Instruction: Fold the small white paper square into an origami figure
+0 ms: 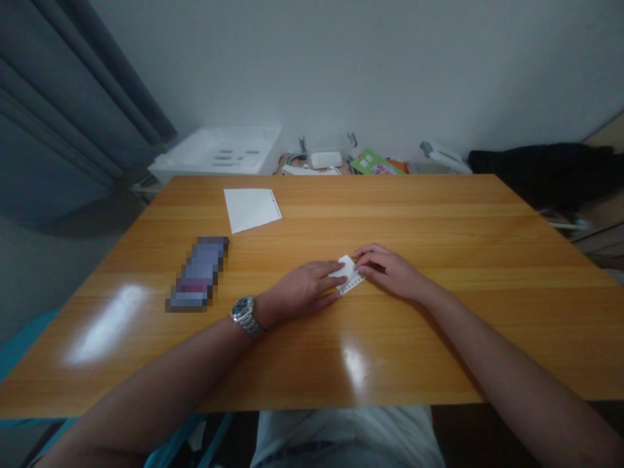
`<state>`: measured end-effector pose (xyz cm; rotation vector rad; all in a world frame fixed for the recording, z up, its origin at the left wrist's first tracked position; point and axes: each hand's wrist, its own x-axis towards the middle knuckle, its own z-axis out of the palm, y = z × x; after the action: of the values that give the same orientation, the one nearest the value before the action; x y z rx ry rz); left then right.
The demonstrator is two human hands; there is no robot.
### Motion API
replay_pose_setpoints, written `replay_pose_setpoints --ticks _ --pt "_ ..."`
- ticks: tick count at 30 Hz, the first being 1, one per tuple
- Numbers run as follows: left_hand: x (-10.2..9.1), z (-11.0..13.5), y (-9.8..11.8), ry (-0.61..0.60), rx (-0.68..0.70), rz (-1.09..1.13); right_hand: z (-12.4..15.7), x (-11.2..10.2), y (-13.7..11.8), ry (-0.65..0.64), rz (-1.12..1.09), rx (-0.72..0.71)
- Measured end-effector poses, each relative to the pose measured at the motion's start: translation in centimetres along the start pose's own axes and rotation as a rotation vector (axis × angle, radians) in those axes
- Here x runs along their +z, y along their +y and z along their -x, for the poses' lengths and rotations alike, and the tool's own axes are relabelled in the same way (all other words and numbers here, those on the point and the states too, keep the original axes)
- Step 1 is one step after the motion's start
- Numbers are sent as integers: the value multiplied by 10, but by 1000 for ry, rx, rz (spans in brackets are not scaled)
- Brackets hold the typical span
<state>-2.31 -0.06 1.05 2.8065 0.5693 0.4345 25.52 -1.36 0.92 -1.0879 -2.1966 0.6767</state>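
A small folded piece of white paper (348, 273) lies on the wooden table, with a row of punched holes along its lower right edge. My left hand (312, 287), with a metal watch on the wrist, rests over the paper's left side. Its fingers are stretched out and lie flat on the paper. At the right corner, my right hand (385, 270) has its fingers curled, and the thumb and fingertips close on the paper's edge. Part of the paper is hidden under my left fingers.
A larger white sheet (252, 209) with a perforated edge lies at the back left of the table (439, 227). Nearer, a pixelated phone-like object (199, 273) lies left of my hands. Beyond the far edge stand a white plastic bin (219, 149) and a green booklet (375, 162).
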Motion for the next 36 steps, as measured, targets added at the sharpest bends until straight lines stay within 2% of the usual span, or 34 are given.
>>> replay_pose_setpoints --ticks 10,16,24,36 --pt "-8 -1 5 -33 74 50 -1 -1 -3 -27 -3 25" --pt "-9 -2 4 -25 143 2 -1 1 -3 -26 7 39" --pt "-5 -2 2 -2 165 -20 -1 12 3 60 44 53" --pt "-11 -4 8 -5 120 30 -4 20 -2 171 108 117"
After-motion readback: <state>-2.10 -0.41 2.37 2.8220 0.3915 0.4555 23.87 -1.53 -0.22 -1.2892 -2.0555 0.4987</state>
